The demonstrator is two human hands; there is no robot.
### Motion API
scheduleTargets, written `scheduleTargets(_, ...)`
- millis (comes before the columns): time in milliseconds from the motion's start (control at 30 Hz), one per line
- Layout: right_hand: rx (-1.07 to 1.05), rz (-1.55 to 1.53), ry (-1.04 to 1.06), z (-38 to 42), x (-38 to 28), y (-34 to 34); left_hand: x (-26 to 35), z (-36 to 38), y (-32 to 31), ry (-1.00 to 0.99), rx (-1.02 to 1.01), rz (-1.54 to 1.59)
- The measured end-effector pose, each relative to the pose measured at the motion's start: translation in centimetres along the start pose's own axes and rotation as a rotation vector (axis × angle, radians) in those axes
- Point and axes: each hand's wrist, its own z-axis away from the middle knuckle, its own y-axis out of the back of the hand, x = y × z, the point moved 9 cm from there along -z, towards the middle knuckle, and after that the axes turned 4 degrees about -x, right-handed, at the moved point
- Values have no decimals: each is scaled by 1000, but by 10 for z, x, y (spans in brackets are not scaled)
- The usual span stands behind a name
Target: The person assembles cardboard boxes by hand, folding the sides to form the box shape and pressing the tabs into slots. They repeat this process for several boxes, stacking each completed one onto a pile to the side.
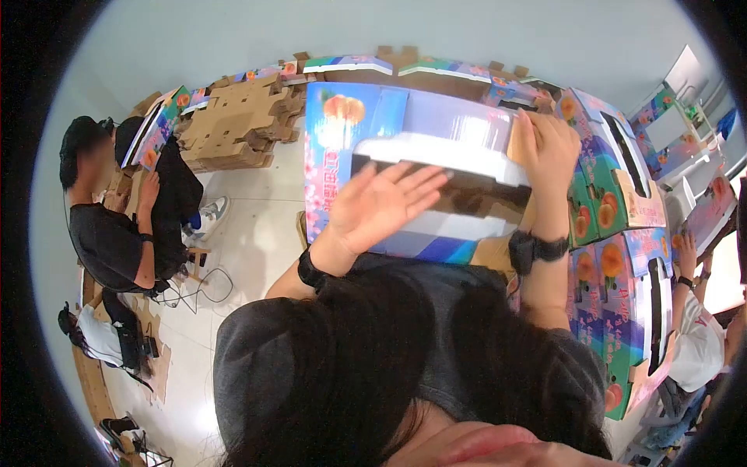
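A printed cardboard carton (436,117) with fruit pictures and blue, purple and white panels is in front of my chest. A long opening in its upper face shows a brown inside. My left hand (381,206) is over this opening, palm turned up and fingers spread, holding nothing. At the carton's right end, my right hand (548,148) has its fingers bent over the edge and grips a brown cardboard flap (517,142). Whether my left hand's back touches the carton cannot be told.
Finished-looking printed cartons (622,311) are stacked close on my right. Flat brown cardboard (233,124) is piled at the back left. A person in black (113,226) handles a printed sheet on the left; another in white (696,350) works at right. A cable (210,292) lies on the floor.
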Motion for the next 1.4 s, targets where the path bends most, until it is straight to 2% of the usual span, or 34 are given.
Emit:
scheduleTargets(100, -196, -60, -55, -7, 28, -71, -9, 7, -10, 117, -149, -351)
scheduleTargets(200, -355, -137, -140, -9, 47, -117, -1, 13, -48, 98, -177, -799)
scheduleTargets(300, -363, -158, -145, -7, 48, -128, 18, 16, -66, -378, -195, -2165)
scheduleTargets(333, -358, -144, -137, -7, 42, -123, 12, 14, -65, -482, -227, -2385)
scheduleTargets(467, -180, -89, 41, -10, 21, -105, -4, 5, -16, -311, -93, -2314)
scheduleTargets(567, -6, 32, 335, -19, -28, -54, -3, 6, -3, -269, -83, -2294)
scheduleTargets(667, -201, -219, 242, -8, -51, -18, -4, 7, -2, -170, -64, -2318)
scheduleTargets(733, -560, -376, 152, 21, -67, -17, -2, 8, 1, -182, -55, -2305)
scheduleTargets(833, -523, -406, 279, 58, -98, -2, 0, 9, -1, -194, -29, -2295)
scheduleTargets(933, -618, -231, 150, 95, -78, -46, -2, 9, -2, -227, -8, -2283)
scheduleTargets(967, -590, -245, 140, 99, -74, -48, -2, 9, -3, -243, -2, -2279)
scheduleTargets(1067, -525, -279, 127, 100, -70, -47, 6, 12, -16, -420, 87, -2377)
scheduleTargets(1167, -502, -295, 118, 100, -70, -47, 22, 16, -6, -484, 300, -2422)
scheduleTargets(1300, -488, -328, 109, 99, -69, -46, 19, 14, 8, -299, 343, -2380)
scheduleTargets(1400, -487, -347, 96, 102, -66, -47, 21, 12, 8, -301, 381, -2382)
